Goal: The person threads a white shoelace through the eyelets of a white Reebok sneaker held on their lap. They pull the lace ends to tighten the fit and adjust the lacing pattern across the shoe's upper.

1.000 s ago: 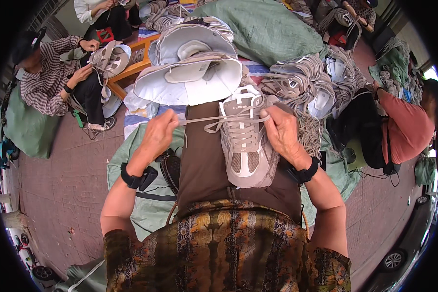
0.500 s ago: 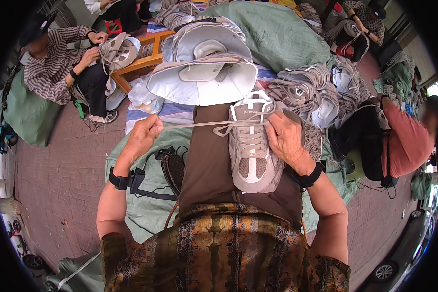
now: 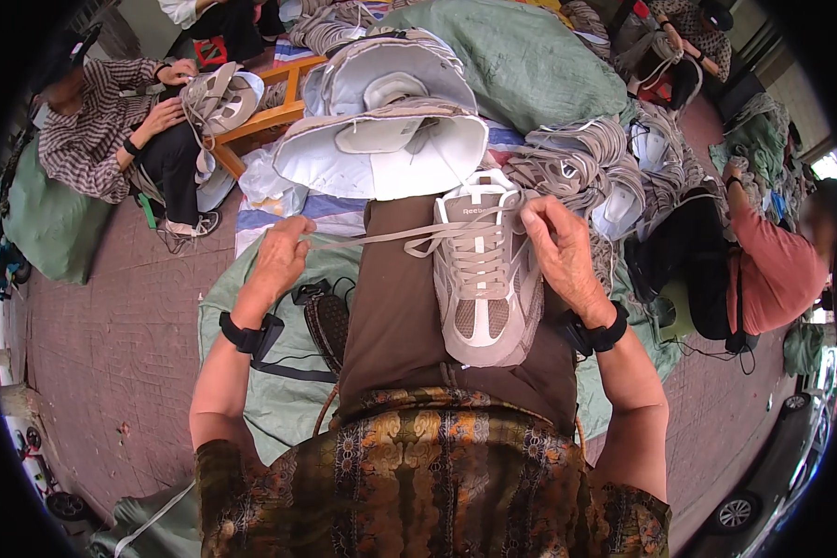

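Note:
A beige and white sneaker upper (image 3: 482, 279) lies on my lap, toe toward me, laced up its front. My left hand (image 3: 284, 256) is left of it, thumb and fingers pinched on one end of the flat beige shoelace (image 3: 372, 235). The lace runs slightly slack from there across to the top eyelets, and a loop of it sticks out at the upper's left side. At the upper's top right edge is my right hand (image 3: 565, 256), thumb and forefinger pinched together; whatever they hold is too small to make out.
Just beyond my knees stand nested white-lined uppers (image 3: 381, 163). Heaps of laced uppers (image 3: 567, 167) lie right of them, below a big green sack (image 3: 521, 60). A co-worker (image 3: 102, 121) sits left beside a wooden frame (image 3: 284, 102); another in a pink top (image 3: 777, 270) sits right.
The lace, taut between my hands before, now hangs slacker. My right hand has shifted right and up, its fingers lifting off the upper's side. My left hand has moved slightly.

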Available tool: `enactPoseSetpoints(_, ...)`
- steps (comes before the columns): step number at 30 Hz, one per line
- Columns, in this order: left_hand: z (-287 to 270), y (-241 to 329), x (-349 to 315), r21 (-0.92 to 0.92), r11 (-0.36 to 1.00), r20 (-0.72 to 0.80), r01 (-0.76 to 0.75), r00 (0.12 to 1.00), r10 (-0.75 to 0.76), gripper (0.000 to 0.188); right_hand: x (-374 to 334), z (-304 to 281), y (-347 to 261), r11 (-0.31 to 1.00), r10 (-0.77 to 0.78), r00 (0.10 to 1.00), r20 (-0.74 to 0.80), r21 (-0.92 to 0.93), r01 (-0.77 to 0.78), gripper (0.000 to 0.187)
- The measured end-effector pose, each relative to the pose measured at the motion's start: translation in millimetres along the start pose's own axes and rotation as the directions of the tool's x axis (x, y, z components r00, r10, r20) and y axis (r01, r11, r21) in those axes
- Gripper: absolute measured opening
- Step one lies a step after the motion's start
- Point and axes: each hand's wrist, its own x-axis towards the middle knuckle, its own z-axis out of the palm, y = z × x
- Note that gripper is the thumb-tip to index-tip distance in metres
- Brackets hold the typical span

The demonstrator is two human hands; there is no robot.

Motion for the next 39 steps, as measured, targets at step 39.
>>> enactPoseSetpoints(39,49,171,47,-0.824,0.540,0.177,0.174,0.983,-0.048,0.009,30,48,42,0.961,-0.173,0.985,0.007,0.221,0.168,0.017)
